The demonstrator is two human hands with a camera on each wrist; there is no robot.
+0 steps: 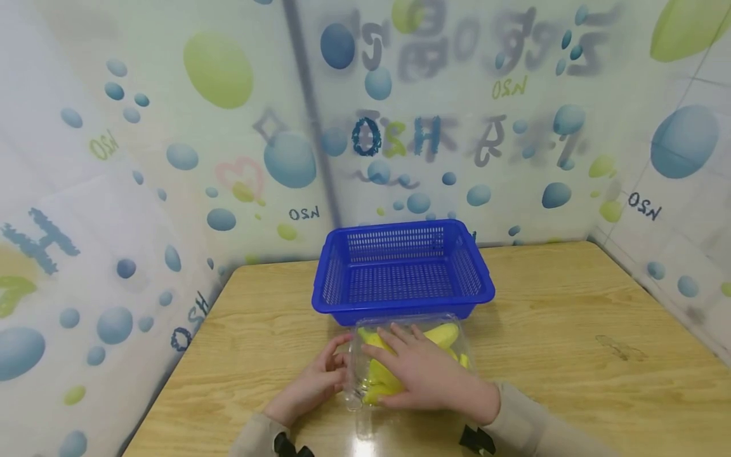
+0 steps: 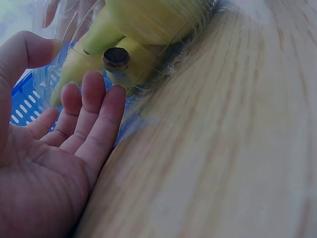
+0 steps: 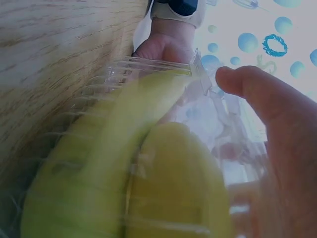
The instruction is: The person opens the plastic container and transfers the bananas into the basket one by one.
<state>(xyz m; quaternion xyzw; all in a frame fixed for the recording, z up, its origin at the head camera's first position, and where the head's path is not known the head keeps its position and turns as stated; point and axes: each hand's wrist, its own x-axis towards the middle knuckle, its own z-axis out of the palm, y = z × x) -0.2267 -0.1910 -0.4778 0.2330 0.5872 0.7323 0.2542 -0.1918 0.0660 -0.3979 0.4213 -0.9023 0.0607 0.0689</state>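
Note:
A clear plastic clamshell box (image 1: 361,382) with yellow bananas (image 1: 443,334) inside lies on the table, just in front of a blue basket. My right hand (image 1: 425,369) rests flat on top of it, fingers spread over the lid. At the box's left side is my left hand (image 1: 311,384), palm turned inward and fingers loosely bent, fingertips right at the plastic edge. In the left wrist view, a banana's dark end (image 2: 116,57) faces those fingertips. Bananas (image 3: 173,183) fill the box in the right wrist view, with my right thumb (image 3: 247,82) beside the lid's rim.
The blue perforated basket (image 1: 402,311) stands behind the box, near the back wall. Both stand on a wooden table (image 1: 571,355). A curtain (image 1: 274,209) printed with blue and green bubbles closes off the back and sides.

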